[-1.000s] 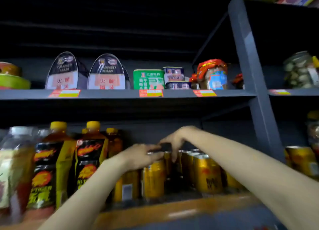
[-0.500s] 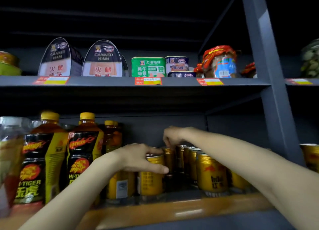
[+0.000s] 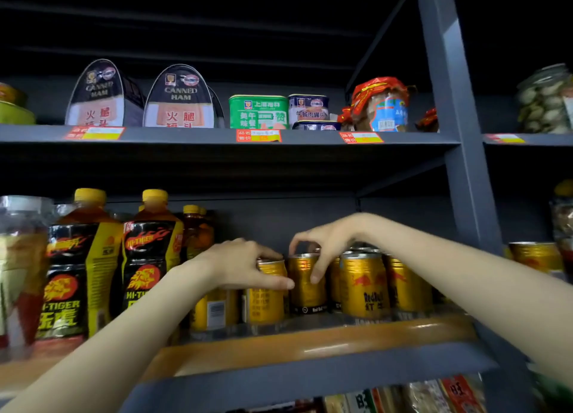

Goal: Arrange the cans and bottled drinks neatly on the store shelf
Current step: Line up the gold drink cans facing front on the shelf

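Several gold Red Bull cans [image 3: 362, 285] stand in a cluster on the middle shelf [image 3: 310, 341]. My left hand [image 3: 238, 267] grips the top of one gold can [image 3: 265, 304] at the cluster's left. Beside it, my right hand [image 3: 325, 242] holds the neighbouring gold can [image 3: 305, 285] from above, fingers round its rim and thumb down its front. Left of the cans stand Hi-Tiger bottles [image 3: 148, 257] with yellow caps, and more of them behind. Cans further back are hidden.
A clear plastic bottle [image 3: 18, 273] stands at the far left. The upper shelf [image 3: 217, 135] carries canned ham tins [image 3: 179, 99], a green tin [image 3: 259, 112] and jars. A grey upright post [image 3: 459, 133] bounds the bay on the right; another gold can [image 3: 535, 256] sits beyond it.
My right hand has come forward from the back cans and taken the can next to my left hand's. My left hand stays on its can. The camera has shifted.
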### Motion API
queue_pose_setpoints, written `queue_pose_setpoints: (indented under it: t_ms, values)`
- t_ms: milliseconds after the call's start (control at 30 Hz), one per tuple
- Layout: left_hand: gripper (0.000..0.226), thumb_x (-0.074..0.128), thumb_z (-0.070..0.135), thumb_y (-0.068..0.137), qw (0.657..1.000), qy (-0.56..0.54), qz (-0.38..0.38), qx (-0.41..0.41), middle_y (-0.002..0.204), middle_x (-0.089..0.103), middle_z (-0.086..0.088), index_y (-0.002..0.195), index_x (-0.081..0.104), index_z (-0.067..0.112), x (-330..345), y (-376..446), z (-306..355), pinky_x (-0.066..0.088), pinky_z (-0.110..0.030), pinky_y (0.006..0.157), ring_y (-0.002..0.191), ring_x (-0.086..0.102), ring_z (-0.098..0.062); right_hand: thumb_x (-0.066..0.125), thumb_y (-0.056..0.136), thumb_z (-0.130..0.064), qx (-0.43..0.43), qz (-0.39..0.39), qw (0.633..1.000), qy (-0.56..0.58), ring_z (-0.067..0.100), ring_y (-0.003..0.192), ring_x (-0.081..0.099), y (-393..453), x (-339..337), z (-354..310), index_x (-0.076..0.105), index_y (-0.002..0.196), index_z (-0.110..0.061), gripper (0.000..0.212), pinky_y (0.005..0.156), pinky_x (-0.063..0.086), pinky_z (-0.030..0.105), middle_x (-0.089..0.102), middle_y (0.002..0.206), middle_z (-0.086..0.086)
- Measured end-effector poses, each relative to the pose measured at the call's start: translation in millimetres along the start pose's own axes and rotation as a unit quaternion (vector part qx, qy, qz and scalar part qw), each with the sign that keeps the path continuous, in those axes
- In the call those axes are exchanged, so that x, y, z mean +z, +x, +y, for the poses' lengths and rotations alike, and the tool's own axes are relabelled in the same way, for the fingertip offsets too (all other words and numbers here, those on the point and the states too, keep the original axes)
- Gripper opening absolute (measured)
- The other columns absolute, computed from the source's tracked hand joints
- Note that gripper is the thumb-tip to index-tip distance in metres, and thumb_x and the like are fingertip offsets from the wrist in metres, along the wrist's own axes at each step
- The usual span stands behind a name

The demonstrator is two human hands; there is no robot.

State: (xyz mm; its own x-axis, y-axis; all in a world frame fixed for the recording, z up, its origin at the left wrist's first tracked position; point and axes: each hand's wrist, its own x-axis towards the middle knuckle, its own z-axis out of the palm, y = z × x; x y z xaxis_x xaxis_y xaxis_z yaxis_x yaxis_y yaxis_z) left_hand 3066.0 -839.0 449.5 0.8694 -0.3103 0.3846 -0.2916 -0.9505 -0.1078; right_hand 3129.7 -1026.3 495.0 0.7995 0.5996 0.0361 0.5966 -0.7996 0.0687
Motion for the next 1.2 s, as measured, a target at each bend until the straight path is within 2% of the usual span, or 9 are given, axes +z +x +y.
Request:
queue_pose_setpoints:
  t_ms: [200, 300, 400, 533, 633, 700, 867, 1067, 1200]
  values:
    - [0.089, 0.019, 0.091, 0.068, 0.988, 0.094, 0.117, 0.036, 0.116, 0.065, 0.008, 0.124, 0.057, 0.033, 6, -9, -2, 0.036, -0.034, 0.101, 0.111, 0.058, -0.012, 0.078, 0.077, -0.030, 0.000, 0.068, 0.992, 0.104, 0.013, 0.092, 0.056, -4, 12, 8, 0.048, 0.114, -0.026, 0.048, 0.069, 0.044, 0.021, 0.059, 0.111, 0.002]
    - [0.061, 0.031, 0.068, 0.089, 0.967, -0.074, 0.238, 0.048, 0.110, 0.066, 0.005, 0.115, 0.064, 0.024, 9, -22, -5, 0.041, -0.033, 0.096, 0.104, 0.059, -0.013, 0.081, 0.073, -0.026, -0.010, 0.167, 0.964, 0.208, 0.017, 0.099, 0.056, -21, 7, 11, 0.054, 0.105, -0.025, 0.042, 0.084, 0.047, 0.029, 0.057, 0.111, 0.003]
    - [0.029, 0.047, 0.031, 0.097, 0.919, -0.172, 0.348, 0.063, 0.106, 0.064, 0.005, 0.112, 0.066, 0.015, 20, -42, -1, 0.041, -0.011, 0.081, 0.100, 0.058, -0.009, 0.082, 0.070, -0.021, -0.044, 0.275, 0.905, 0.320, 0.022, 0.104, 0.057, -55, 4, 7, 0.058, 0.098, -0.026, 0.037, 0.094, 0.047, 0.038, 0.058, 0.109, 0.006]
    - [0.040, 0.043, 0.048, 0.090, 0.898, -0.232, 0.364, 0.088, 0.112, 0.056, 0.014, 0.116, 0.061, 0.025, 34, -68, 19, 0.038, -0.014, 0.091, 0.108, 0.051, 0.000, 0.077, 0.063, -0.030, -0.086, 0.344, 0.837, 0.416, 0.022, 0.100, 0.062, -107, 9, -21, 0.059, 0.096, -0.024, 0.038, 0.087, 0.054, 0.038, 0.060, 0.106, 0.006]
    - [0.051, 0.051, 0.057, 0.085, 0.887, -0.312, 0.321, 0.116, 0.122, 0.049, 0.019, 0.129, 0.046, 0.031, 31, -85, 50, 0.032, -0.006, 0.094, 0.114, 0.043, 0.009, 0.076, 0.061, -0.034, -0.106, 0.354, 0.795, 0.482, 0.021, 0.098, 0.066, -135, 21, -44, 0.060, 0.092, -0.023, 0.037, 0.086, 0.056, 0.038, 0.064, 0.100, 0.005]
    - [0.059, 0.060, 0.055, 0.080, 0.850, -0.443, 0.257, 0.123, 0.119, 0.051, 0.022, 0.129, 0.037, 0.032, 27, -98, 72, 0.040, -0.005, 0.084, 0.105, 0.051, 0.014, 0.080, 0.056, -0.041, -0.092, 0.360, 0.776, 0.510, 0.026, 0.100, 0.065, -145, 36, -58, 0.062, 0.088, -0.025, 0.040, 0.089, 0.054, 0.043, 0.064, 0.101, 0.008]
    - [0.060, 0.068, 0.042, 0.064, 0.764, -0.607, 0.200, 0.096, 0.106, 0.064, 0.002, 0.116, 0.042, 0.025, 34, -120, 86, 0.054, -0.020, 0.074, 0.086, 0.066, -0.003, 0.078, 0.056, -0.046, -0.048, 0.350, 0.734, 0.580, 0.026, 0.103, 0.063, -161, 72, -83, 0.062, 0.093, -0.025, 0.046, 0.088, 0.055, 0.042, 0.061, 0.107, 0.010]
    - [0.065, 0.082, 0.047, 0.065, 0.825, -0.452, 0.322, 0.104, 0.111, 0.056, 0.009, 0.118, 0.047, 0.036, 38, -129, 69, 0.053, -0.026, 0.081, 0.101, 0.058, -0.008, 0.059, 0.089, -0.040, 0.040, 0.228, 0.712, 0.663, 0.028, 0.104, 0.065, -170, 96, -93, 0.058, 0.118, -0.019, 0.036, 0.084, 0.057, 0.036, 0.061, 0.121, 0.015]
    - [0.076, 0.078, 0.041, 0.059, 0.809, -0.429, 0.371, 0.156, 0.113, 0.054, 0.018, 0.122, 0.037, 0.036, 24, -136, 74, 0.046, -0.019, 0.088, 0.109, 0.053, -0.002, 0.057, 0.092, -0.036, 0.009, 0.172, 0.572, 0.802, 0.030, 0.106, 0.065, -167, 105, -114, 0.058, 0.123, -0.011, 0.040, 0.076, 0.059, 0.035, 0.065, 0.117, 0.020]
